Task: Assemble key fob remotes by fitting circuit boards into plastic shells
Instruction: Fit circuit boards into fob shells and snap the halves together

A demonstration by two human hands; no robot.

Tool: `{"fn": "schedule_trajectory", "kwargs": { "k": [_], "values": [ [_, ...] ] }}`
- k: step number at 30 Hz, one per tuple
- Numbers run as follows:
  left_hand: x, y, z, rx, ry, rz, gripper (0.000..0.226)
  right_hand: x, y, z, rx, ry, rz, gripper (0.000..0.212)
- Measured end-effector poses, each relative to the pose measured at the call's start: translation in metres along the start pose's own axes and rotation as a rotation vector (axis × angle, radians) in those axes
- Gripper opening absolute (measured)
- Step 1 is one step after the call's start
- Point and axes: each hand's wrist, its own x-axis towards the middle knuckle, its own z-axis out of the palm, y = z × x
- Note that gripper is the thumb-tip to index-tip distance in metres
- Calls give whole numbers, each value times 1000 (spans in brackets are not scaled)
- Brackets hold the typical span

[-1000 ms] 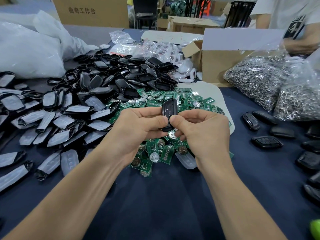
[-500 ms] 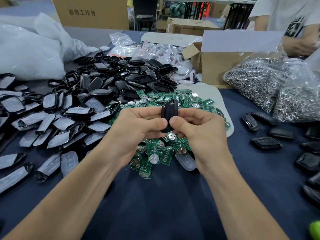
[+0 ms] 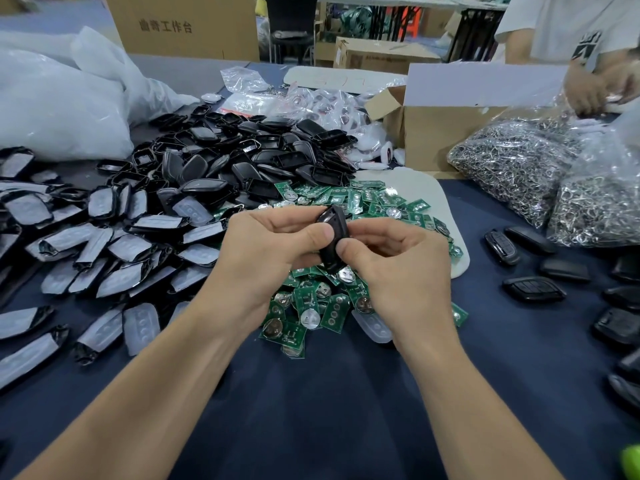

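1. Nearest us, a dark blue cloth [image 3: 329, 410] covers the table, and our two forearms reach across it.
2. Our left hand [image 3: 266, 251] and right hand [image 3: 398, 268] meet above the table. Both pinch one black key fob [image 3: 333, 233], with the thumbs on its near face. The fob is tilted and held off the cloth.
3. Directly beneath the fob we record a heap of green circuit boards [image 3: 311, 306], its far part on a pale mat [image 3: 433, 192].
4. To the left lie film-covered shells [image 3: 104, 251]. Beyond them is a pile of bare black shells [image 3: 249, 161].
5. To the right, closed fobs [image 3: 533, 289] lie apart on the cloth.
6. Farther off are bags of metal rings [image 3: 519, 168], a cardboard box [image 3: 446, 133] and another person's hands [image 3: 588, 91].
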Motion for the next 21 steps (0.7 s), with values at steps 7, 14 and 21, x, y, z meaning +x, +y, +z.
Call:
{"fn": "schedule_trajectory", "kwargs": {
  "k": [7,14,21],
  "values": [
    [-1,-8,9,-23,146,-4,20,-16,-7,13,-378,39,-180,50],
    [5,-7,-3,-26,-99,-117,54,-9,-10,6,-101,-71,-41,51],
    [8,-4,-10,-36,-142,-143,41,-1,-4,4,469,-202,323,33]
  ]
}}
